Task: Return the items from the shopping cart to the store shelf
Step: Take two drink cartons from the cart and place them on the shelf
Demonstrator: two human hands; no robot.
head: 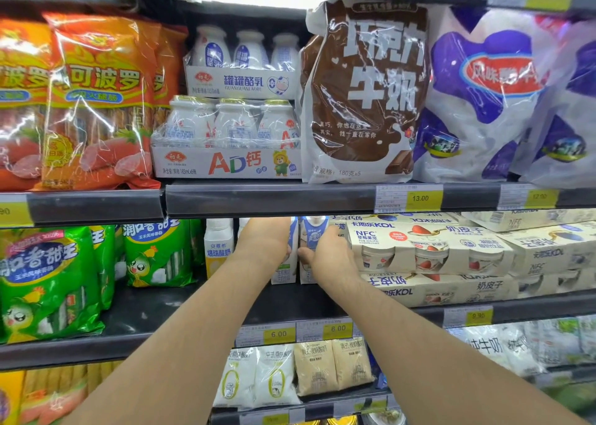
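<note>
While both arms reach to the middle shelf, the scene reads so:
Left hand (263, 242): centre of the frame, fingers wrapped round the left carton (288, 263), holding it upright on the shelf.
Right hand (329, 257): just right of centre, thumb and fingers clamped on the right carton (311, 234), also upright.
Cartons: white and blue, touching side by side, standing on the middle shelf (200, 299), deep under the shelf above.
Left neighbour: a white bottle with yellow label (218, 247), just beside the left hand.
Right neighbour: stacked cream yoghurt multipacks (429, 247), touching the right hand's fingers.
Lower left of frame: green sausage bags (48, 279).
Upper shelf: brown chocolate milk bag (364, 92), above the hands.
Shelf edge: yellow price tags (279, 333) reading 6.00, below the cartons.
</note>
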